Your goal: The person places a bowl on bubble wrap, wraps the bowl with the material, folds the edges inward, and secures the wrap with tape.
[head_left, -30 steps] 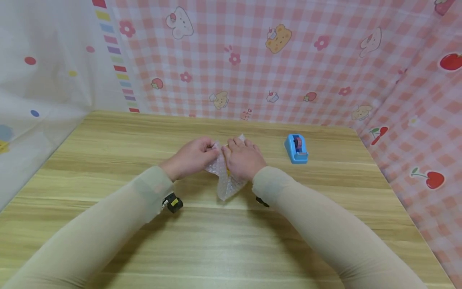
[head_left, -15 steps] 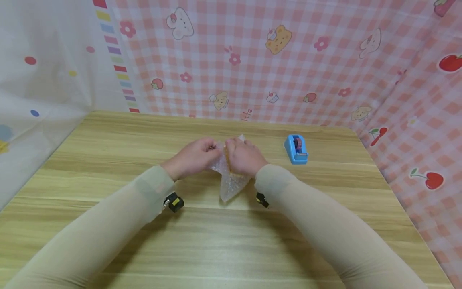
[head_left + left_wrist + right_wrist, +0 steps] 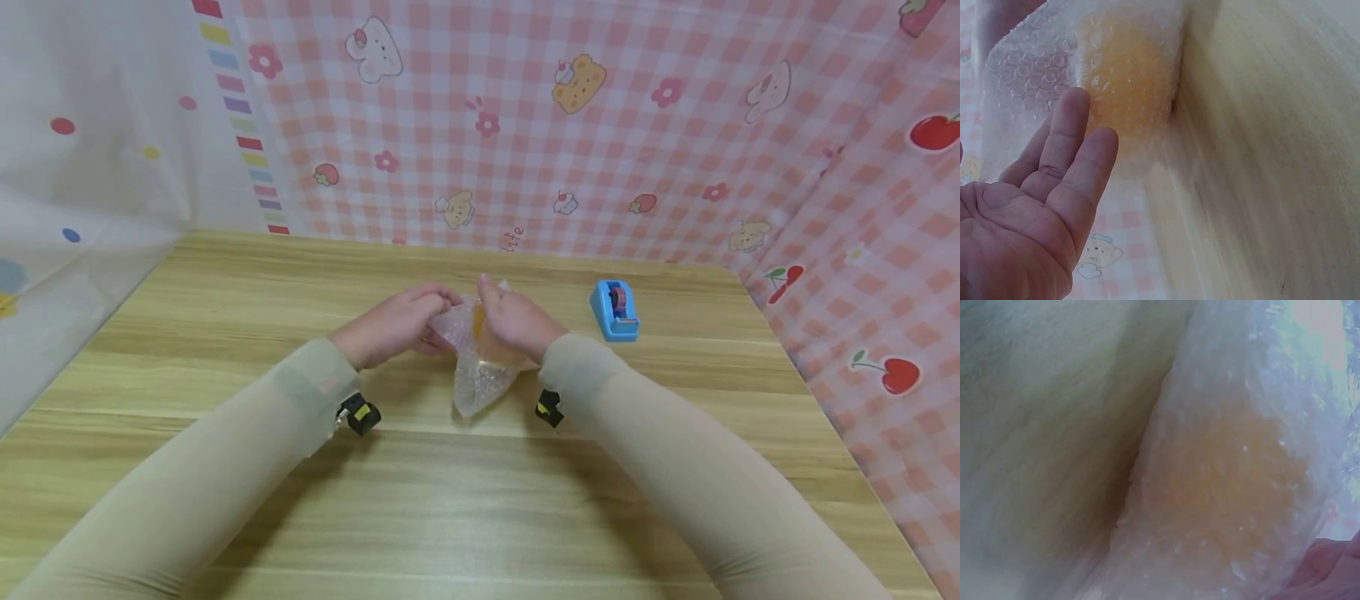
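A sheet of clear bubble wrap [image 3: 476,387] stands folded around a yellow-orange thing [image 3: 1125,75], whose kind I cannot tell through the plastic. My left hand [image 3: 397,323] is at the left side of the bundle. In the left wrist view its fingers [image 3: 1072,134] are nearly straight, their tips right at the wrap. On the other side is my right hand [image 3: 521,321], thumb pointing up along the wrap and the other fingers mostly hidden. The right wrist view shows the wrap close up, orange showing through, with part of that hand low at the right edge.
A blue tape dispenser [image 3: 617,311] with a red roll stands to the right on the wood-grain table [image 3: 450,517]. Behind the table hangs a pink checked cloth [image 3: 525,167], with a white curtain [image 3: 97,183] at the left.
My left fingers have gone from pinching the wrap's left edge to spread at its side. My right hand has shifted slightly right and turned thumb up, so more of the orange thing shows.
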`<state>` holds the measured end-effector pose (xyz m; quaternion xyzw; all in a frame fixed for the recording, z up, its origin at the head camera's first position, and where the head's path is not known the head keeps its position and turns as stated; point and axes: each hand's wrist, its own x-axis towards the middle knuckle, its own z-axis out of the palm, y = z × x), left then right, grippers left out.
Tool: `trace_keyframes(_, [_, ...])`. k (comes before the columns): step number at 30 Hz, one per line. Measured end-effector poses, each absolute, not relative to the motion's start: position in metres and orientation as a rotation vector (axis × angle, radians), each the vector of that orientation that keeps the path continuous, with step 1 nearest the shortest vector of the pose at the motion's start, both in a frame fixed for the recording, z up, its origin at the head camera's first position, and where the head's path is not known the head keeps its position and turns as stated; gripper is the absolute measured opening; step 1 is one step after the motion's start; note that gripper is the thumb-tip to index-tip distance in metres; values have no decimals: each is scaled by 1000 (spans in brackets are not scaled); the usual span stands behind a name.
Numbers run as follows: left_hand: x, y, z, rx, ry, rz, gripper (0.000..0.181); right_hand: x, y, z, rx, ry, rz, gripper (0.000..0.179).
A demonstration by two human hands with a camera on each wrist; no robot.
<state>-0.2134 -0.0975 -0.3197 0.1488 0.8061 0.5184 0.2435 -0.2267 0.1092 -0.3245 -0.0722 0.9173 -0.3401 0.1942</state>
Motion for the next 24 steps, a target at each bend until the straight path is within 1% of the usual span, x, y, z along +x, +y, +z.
trace_keyframes(8, [-214, -100, -317, 477, 2173, 1392, 51, -227, 111, -323, -172, 2553, -977, 93])
trace_keyframes(13, [-214, -105, -318, 574, 2168, 1322, 59, -227, 110, -324, -164, 2567, -967, 93])
trace_keyframes(15, [-214, -107, -318, 617, 2195, 1254, 64, -228, 111, -325, -168, 2573, -967, 93])
trace_keyframes(17, [-214, -107, -318, 652, 2247, 1171, 66, -228, 111, -326, -170, 2575, -972, 92])
trace_keyframes(22, [-214, -100, -323, 661, 2427, 1022, 55, -228, 111, -327, -170, 2569, -992, 92])
trace_keyframes(24, [-214, -95, -326, 666, 2480, 1021, 54, -228, 112, -327, -169, 2558, -995, 92])
